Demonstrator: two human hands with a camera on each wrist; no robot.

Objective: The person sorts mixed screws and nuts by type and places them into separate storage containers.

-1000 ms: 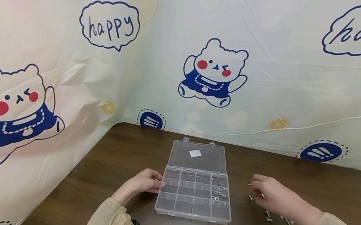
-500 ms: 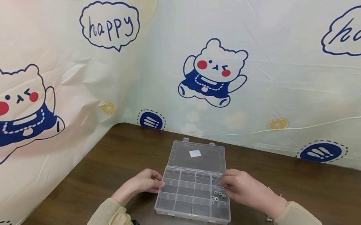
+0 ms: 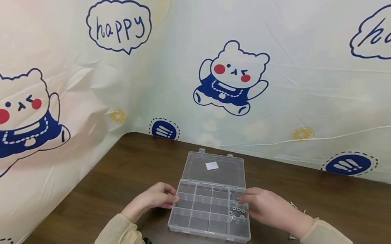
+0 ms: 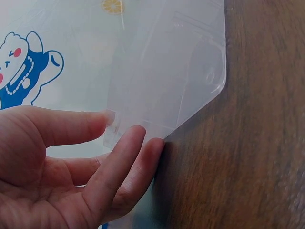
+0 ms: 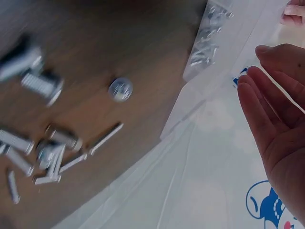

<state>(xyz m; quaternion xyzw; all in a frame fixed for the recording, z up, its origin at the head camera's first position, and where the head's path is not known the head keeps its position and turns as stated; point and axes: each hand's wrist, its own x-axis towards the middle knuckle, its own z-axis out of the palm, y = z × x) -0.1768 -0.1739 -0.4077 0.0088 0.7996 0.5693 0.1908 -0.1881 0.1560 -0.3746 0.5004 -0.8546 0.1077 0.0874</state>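
A clear plastic compartment box [image 3: 199, 224] lies on the brown table with its lid [image 3: 216, 175] folded back. My left hand [image 3: 156, 196] grips its left edge; in the left wrist view the thumb [image 4: 78, 129] lies at the rim and the fingers are against the side wall. Over the right column of compartments hovers my right hand [image 3: 267, 207]. The right wrist view shows that hand's fingers [image 5: 255, 102] loosely extended, with nothing visible between them and the thumb. Several nuts [image 3: 238, 209] and small screws lie in the right-hand compartments, partly behind my fingers.
Loose bolts and screws [image 5: 57, 138] are scattered on the table right of the box, mostly behind my right forearm in the head view. A white label [image 3: 212, 165] is on the lid. A patterned cloth [image 3: 285, 68] hangs behind the table.
My right hand has come left from the loose screws to the box's right column, and has since drawn back slightly. Some nuts there have shifted. My left hand stays at the box's edge.
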